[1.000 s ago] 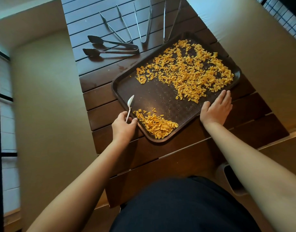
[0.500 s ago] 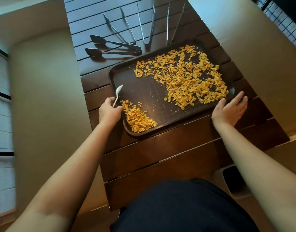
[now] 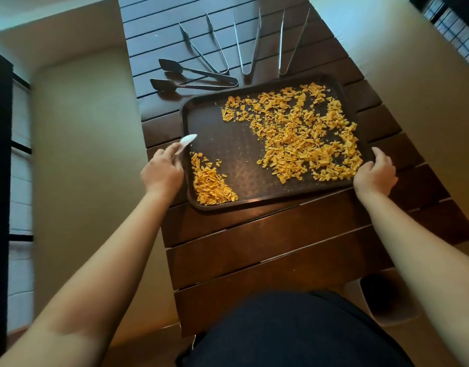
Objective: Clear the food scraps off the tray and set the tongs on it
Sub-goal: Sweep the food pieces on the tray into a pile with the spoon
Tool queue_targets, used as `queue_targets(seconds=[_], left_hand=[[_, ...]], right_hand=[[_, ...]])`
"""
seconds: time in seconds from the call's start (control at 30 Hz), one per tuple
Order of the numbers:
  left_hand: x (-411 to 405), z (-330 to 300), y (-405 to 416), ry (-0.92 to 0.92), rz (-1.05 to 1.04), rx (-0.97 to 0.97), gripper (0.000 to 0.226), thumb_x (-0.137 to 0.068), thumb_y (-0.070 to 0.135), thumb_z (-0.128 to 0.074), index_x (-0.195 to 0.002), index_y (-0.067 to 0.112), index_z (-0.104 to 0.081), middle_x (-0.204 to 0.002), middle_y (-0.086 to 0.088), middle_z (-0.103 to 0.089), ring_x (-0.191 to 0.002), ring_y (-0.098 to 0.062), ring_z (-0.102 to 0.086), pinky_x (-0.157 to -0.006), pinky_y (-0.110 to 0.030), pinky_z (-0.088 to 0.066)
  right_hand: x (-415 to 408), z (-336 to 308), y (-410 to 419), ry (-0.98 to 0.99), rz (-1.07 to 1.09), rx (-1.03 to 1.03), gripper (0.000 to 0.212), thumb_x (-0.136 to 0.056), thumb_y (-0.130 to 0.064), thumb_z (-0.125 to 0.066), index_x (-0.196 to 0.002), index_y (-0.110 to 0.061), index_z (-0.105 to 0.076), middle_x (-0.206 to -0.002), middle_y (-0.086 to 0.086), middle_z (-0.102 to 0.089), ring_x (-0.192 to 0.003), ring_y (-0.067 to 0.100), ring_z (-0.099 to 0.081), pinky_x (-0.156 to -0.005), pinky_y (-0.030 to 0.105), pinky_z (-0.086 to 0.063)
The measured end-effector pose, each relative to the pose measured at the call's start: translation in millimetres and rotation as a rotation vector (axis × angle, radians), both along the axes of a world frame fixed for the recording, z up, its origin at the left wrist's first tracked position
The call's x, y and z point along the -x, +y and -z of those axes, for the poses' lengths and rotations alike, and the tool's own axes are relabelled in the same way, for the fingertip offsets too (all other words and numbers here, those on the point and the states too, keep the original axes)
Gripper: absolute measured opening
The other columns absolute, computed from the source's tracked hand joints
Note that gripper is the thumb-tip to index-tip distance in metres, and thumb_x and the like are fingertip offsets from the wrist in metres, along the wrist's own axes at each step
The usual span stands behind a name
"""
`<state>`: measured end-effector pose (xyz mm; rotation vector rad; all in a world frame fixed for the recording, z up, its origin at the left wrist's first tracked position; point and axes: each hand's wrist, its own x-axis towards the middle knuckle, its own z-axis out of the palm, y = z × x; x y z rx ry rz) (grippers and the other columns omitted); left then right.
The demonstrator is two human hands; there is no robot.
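Observation:
A dark brown tray [image 3: 237, 144] lies on the slatted wooden table [image 3: 267, 234]. Orange food scraps [image 3: 302, 133] cover its right half, and a smaller heap [image 3: 211, 185] sits in its near left corner. My left hand [image 3: 162, 172] is at the tray's left edge and holds a white plastic spoon [image 3: 187, 141] that points up over the rim. My right hand [image 3: 375, 174] grips the tray's near right corner. Several metal tongs [image 3: 248, 46] lie fanned out on the table beyond the tray, one pair [image 3: 193, 79] with scalloped heads at the left.
A white bin [image 3: 384, 300] with a dark opening stands on the floor under the table's near right corner. The table's near slats are bare wood. Beige floor lies on both sides. My dark clothing fills the bottom of the view.
The tray has turned from a diagonal to nearly square with the table edge. My right hand went from lying flat by the rim to gripping the corner. My left hand moved along with the tray's left edge.

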<state>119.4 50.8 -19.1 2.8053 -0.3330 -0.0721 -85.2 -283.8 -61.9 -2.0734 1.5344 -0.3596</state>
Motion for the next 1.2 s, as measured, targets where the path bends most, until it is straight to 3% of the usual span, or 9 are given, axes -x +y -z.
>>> queue_targets(seconds=[0.17,0.3,0.43,0.53,0.7,0.83,1.0,1.13,1.2], left_hand=[[10.2,-6.3,-11.3,0.056,0.061,-0.174,0.043,-0.094,0.011,-0.038,-0.134,0.022,-0.048,-0.111,-0.014,-0.052,-0.091,-0.037,-0.057,-0.069,-0.038,-0.044],[16.5,-17.6,-22.6,0.083,0.06,-0.267,0.04,-0.09,0.002,-0.038,-0.127,0.009,-0.054,-0.105,-0.016,-0.052,-0.086,-0.035,-0.059,-0.063,-0.036,-0.042],[25.6,-30.9,-25.5,0.139,0.036,-0.384,0.032,-0.088,0.004,-0.044,-0.115,0.006,-0.062,-0.098,-0.013,-0.059,-0.078,-0.027,-0.057,-0.059,-0.032,-0.042],[31.4,-39.4,-21.7,0.21,0.006,-0.408,0.031,-0.089,0.01,-0.047,-0.115,0.01,-0.063,-0.103,-0.012,-0.062,-0.086,-0.028,-0.059,-0.064,-0.031,-0.043],[28.4,-49.0,-33.9,0.297,-0.085,-0.112,0.04,-0.091,0.005,-0.044,-0.129,0.01,-0.053,-0.123,-0.015,-0.056,-0.102,-0.027,-0.056,-0.076,-0.031,-0.043],[25.1,-41.7,-49.3,0.371,-0.141,0.137,0.042,-0.093,0.004,-0.039,-0.134,0.008,-0.045,-0.129,-0.017,-0.05,-0.103,-0.023,-0.052,-0.077,-0.026,-0.04],[25.4,-33.9,-55.6,0.395,-0.176,0.133,0.044,-0.094,0.004,-0.039,-0.138,0.005,-0.036,-0.133,-0.02,-0.045,-0.118,-0.031,-0.048,-0.09,-0.031,-0.041],[27.6,-32.1,-52.6,0.435,-0.198,0.135,0.043,-0.094,0.005,-0.041,-0.138,0.005,-0.037,-0.132,-0.019,-0.047,-0.114,-0.029,-0.05,-0.079,-0.026,-0.039],[32.2,-30.3,-46.8,0.459,-0.198,0.157,0.043,-0.095,0.007,-0.042,-0.137,0.007,-0.039,-0.13,-0.016,-0.049,-0.102,-0.023,-0.052,-0.069,-0.019,-0.04]], right_hand=[[7.3,5.2,6.1,-0.073,-0.03,0.048,0.045,-0.096,-0.008,-0.033,-0.139,-0.011,-0.042,-0.14,0.014,-0.045,-0.128,0.03,-0.038,-0.108,0.039,-0.022],[8.8,6.0,8.0,-0.08,-0.038,0.067,0.045,-0.096,-0.01,-0.033,-0.14,-0.01,-0.042,-0.138,0.016,-0.046,-0.126,0.031,-0.039,-0.107,0.039,-0.025],[8.4,8.1,7.1,-0.078,-0.047,0.093,0.045,-0.095,-0.009,-0.033,-0.139,-0.009,-0.043,-0.137,0.016,-0.048,-0.125,0.031,-0.041,-0.105,0.038,-0.026],[8.2,8.6,8.1,-0.084,-0.047,0.098,0.045,-0.095,-0.009,-0.034,-0.139,-0.008,-0.043,-0.136,0.016,-0.049,-0.124,0.032,-0.042,-0.104,0.038,-0.027],[9.0,12.2,5.4,-0.081,-0.054,0.108,0.046,-0.094,-0.012,-0.034,-0.139,-0.009,-0.044,-0.135,0.016,-0.05,-0.121,0.033,-0.043,-0.101,0.038,-0.029],[11.1,14.2,4.7,-0.089,-0.067,0.112,0.049,-0.092,-0.016,-0.032,-0.139,-0.008,-0.043,-0.135,0.017,-0.05,-0.121,0.033,-0.043,-0.101,0.039,-0.029],[9.7,14.4,4.4,-0.088,-0.06,0.106,0.045,-0.095,-0.011,-0.036,-0.139,-0.009,-0.043,-0.135,0.016,-0.05,-0.121,0.032,-0.043,-0.102,0.039,-0.028],[10.4,16.3,3.6,-0.109,-0.058,0.112,0.046,-0.093,-0.011,-0.037,-0.138,-0.009,-0.045,-0.132,0.016,-0.052,-0.12,0.032,-0.044,-0.102,0.039,-0.029],[9.8,16.4,3.5,-0.102,-0.053,0.11,0.045,-0.093,-0.011,-0.037,-0.138,-0.009,-0.045,-0.133,0.016,-0.052,-0.12,0.032,-0.044,-0.102,0.038,-0.029]])
